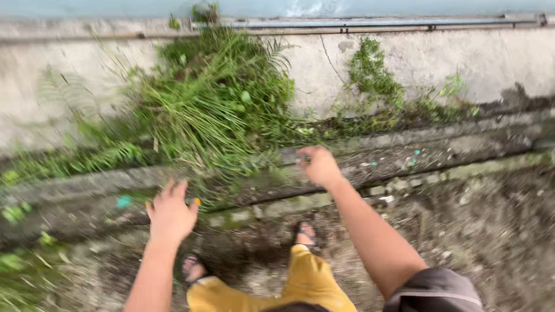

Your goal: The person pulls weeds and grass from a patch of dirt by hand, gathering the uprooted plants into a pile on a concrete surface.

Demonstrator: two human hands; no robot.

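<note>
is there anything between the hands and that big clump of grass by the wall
Nothing visible blocks them. The left hand, fingers spread, and the right hand, closed in a loose fist, are both raised over the concrete ledge, just short of the grass clump. Only air and a few trailing blades lie between. The picture is motion-blurred.

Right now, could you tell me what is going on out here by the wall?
A person stands on bare dirt facing a clump of weeds growing against a concrete wall. Both arms reach toward it. The left hand is spread open and holds nothing. The right hand is closed into a fist just at the clump's lower edge; the blur hides whether it grips any stems. A ledge runs along the wall's foot.
</note>
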